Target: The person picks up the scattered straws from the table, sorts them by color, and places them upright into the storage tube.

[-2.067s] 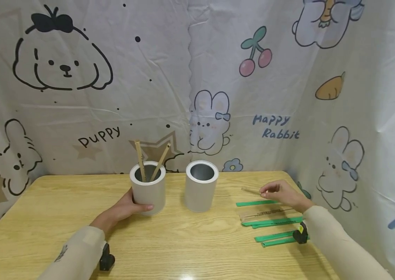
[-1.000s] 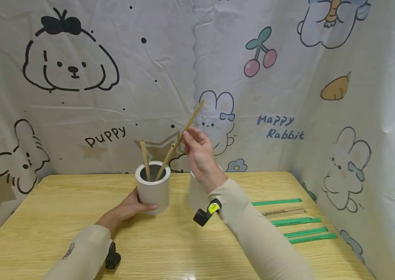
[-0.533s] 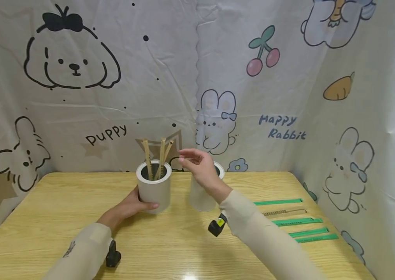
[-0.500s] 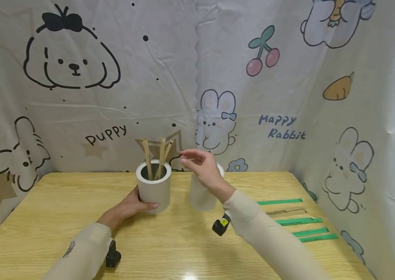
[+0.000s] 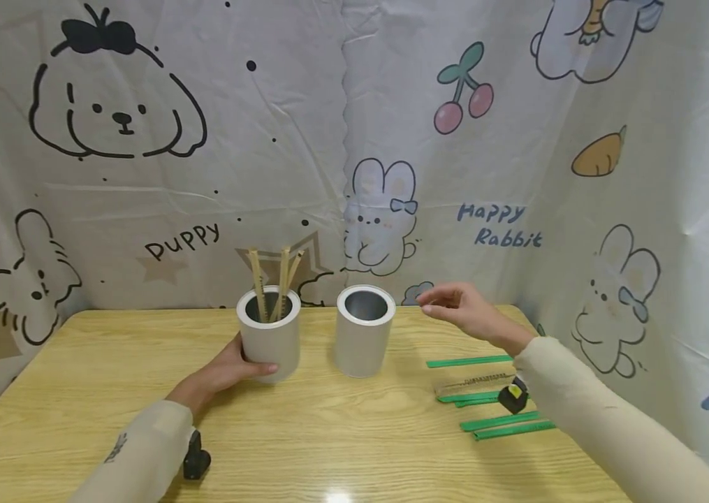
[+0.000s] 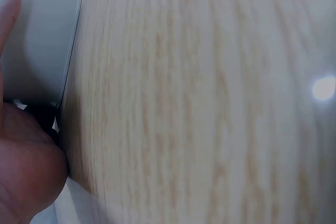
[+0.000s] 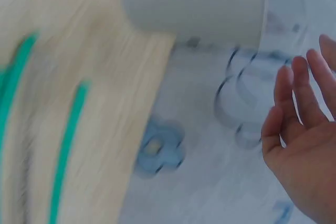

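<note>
- At eleven o'clock from the middle of the bench (image 5: 354,433), with twelve at its back edge: left cup (image 5: 272,349), upright, gripped by the left hand (image 5: 228,367), thumb across its near wall.
- Inside it: three tan sticks (image 5: 256,272), leaning different ways, tops well above the rim.
- Near twelve: right cup (image 5: 360,349), upright, just apart from the left cup.
- Around two: right hand (image 5: 464,307), raised, fingers loosely bent and parted, holding nothing.
- Toward three: green sticks (image 5: 499,421), lying roughly parallel, with at least one printed tan stick (image 5: 483,381) among them; some ends hidden behind the sleeve (image 5: 580,391).
- For sticks, probably very light, thin, easily creased; best pinched gently near mid-length.
- For cups, likely rigid and smooth; best steadied round the lower wall.
- Underneath: flat, pale wood grain, with glare at six.
- Beyond, at twelve and three: creased sheet (image 5: 304,175) with cartoon prints.
</note>
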{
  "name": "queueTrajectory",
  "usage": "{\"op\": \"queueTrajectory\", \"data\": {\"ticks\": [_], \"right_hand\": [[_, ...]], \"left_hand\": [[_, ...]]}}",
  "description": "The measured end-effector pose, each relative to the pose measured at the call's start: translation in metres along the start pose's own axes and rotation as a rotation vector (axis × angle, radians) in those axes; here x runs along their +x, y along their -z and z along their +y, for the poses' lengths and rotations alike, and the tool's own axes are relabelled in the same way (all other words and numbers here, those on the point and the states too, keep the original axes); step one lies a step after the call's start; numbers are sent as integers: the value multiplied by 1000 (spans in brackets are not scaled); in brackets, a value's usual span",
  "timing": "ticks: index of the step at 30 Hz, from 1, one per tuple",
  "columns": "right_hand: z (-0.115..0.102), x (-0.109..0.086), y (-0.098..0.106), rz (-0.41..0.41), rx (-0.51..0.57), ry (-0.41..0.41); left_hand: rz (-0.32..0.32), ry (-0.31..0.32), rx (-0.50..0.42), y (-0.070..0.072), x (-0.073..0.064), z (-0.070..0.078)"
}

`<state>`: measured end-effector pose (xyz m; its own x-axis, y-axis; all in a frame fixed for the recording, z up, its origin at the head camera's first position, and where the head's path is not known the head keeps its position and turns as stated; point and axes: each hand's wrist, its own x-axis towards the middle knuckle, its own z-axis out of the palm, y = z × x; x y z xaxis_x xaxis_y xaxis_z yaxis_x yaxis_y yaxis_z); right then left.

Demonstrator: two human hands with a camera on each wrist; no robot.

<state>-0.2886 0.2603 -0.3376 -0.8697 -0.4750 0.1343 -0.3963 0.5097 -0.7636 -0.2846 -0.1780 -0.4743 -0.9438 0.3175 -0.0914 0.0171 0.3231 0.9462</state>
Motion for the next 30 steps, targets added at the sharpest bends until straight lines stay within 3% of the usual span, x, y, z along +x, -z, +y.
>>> {"op": "queueTrajectory", "data": {"ticks": [7, 16, 23, 30], "right_hand": [[58, -45, 30, -97, -99, -97], [121, -81, 39, -109, -122, -223], [143, -86, 32, -123, -98, -237], [145, -85, 24, -187, -62, -199]], "left_hand": [[-3, -8, -4, 1, -1, 0], [-12, -12, -9, 1, 1, 0], [-9, -16, -10, 2, 1, 1], [-8, -30, -20, 1, 2, -1]]}}
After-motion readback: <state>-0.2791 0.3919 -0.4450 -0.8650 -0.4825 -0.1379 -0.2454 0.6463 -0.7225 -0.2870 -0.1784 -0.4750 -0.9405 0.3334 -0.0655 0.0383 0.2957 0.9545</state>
